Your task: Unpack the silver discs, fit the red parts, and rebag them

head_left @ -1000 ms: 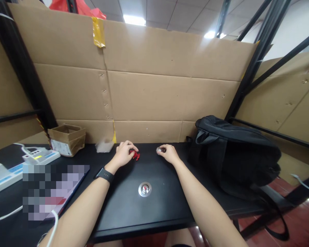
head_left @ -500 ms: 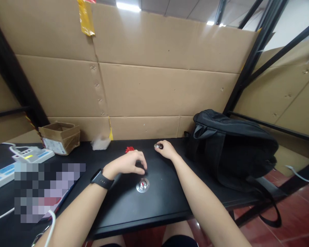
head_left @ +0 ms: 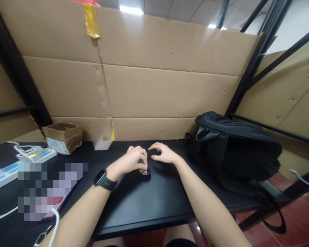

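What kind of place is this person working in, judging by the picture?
Probably a makeshift work booth in a warehouse or workshop: cardboard sheets serve as walls beside a black metal rack frame, and a black table holds power strips and a backpack.

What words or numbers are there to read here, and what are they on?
No text here can be read.
White label on the small brown cardboard box: print too small.
Blue strips on the white power strip: blurred.
Small round silver disc at the left hand: no lettering shows.
Black fabric backpack: no brand shows.
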A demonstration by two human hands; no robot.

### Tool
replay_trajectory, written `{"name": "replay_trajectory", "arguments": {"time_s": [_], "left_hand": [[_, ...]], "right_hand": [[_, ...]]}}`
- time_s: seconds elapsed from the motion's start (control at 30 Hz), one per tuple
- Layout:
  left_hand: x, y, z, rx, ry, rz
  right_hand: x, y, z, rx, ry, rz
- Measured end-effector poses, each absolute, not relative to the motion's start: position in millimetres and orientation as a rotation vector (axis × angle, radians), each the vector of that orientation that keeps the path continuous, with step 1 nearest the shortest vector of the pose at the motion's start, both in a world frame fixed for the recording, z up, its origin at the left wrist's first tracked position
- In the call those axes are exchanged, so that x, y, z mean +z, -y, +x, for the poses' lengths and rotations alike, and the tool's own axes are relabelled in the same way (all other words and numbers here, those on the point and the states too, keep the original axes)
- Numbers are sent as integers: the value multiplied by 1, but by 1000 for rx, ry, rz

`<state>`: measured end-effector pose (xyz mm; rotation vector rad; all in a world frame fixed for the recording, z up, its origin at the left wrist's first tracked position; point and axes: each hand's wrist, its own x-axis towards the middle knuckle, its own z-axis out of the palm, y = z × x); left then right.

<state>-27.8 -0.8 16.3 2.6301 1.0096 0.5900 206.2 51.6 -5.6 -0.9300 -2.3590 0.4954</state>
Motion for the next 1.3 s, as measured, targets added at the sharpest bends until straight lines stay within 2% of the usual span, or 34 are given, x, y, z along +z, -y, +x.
{"name": "replay_trajectory", "arguments": {"time_s": [0.1,0.3,0.5,0.7,0.8,0.9,1.07,1.3], "left_hand": [[17,-3,-30,714,-1157,2626],[16,-6,-31,808,-1217,2644],[16,-6,-29,851,-1217,2660],[14,-11,-33,1196,-1575,2483],[9,-16,-37,1162,-1670,2406],[2,-20,-35,1116,-1552,2365],[-5,-23,-25,1231,-1383,2299],[-5,-17,-19,1168,-1530,2315]], "right_hand": [[9,-33,197,780,2517,-674],[11,-22,183,656,2477,-663],[-3,-32,185,694,2416,-767],[-12,-40,186,688,2146,-847],[-12,-42,185,717,1987,-846],[-11,-41,182,830,1890,-798],[-12,-37,175,956,1840,-751],[-15,-39,174,932,1856,-733]]}}
